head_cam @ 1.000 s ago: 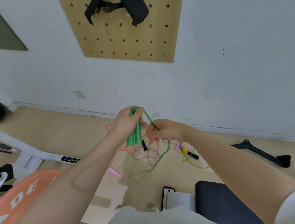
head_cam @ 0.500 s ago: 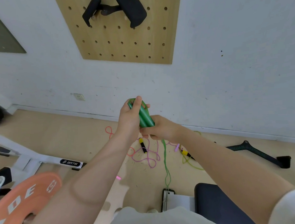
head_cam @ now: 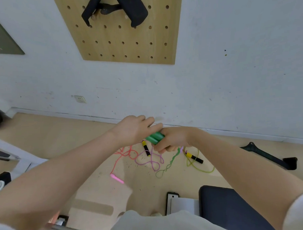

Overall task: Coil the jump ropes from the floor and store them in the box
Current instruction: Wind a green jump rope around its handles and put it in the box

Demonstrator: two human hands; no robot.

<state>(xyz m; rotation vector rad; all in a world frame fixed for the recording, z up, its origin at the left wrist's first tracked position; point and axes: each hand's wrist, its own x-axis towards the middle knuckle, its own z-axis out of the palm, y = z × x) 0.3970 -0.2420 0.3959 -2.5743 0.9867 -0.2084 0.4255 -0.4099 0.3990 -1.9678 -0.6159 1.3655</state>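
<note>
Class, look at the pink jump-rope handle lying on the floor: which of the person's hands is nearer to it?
Left. In this view the left hand is above the pink handle and slightly right of it; the right hand, gripping the green handles, is farther right.

The right hand [head_cam: 172,140] is covering most of the two bright green plastic jump-rope handles [head_cam: 155,137], and the left hand [head_cam: 134,129] is hiding their far ends, so how its fingers are lying on them is not showing. The thin green cord [head_cam: 168,164] is blurring where it is dropping from the right fist. The picture's left edge is cutting off the white metal gym frame [head_cam: 19,157], and the bottom edge is cropping the black padded seat [head_cam: 226,207]
</note>
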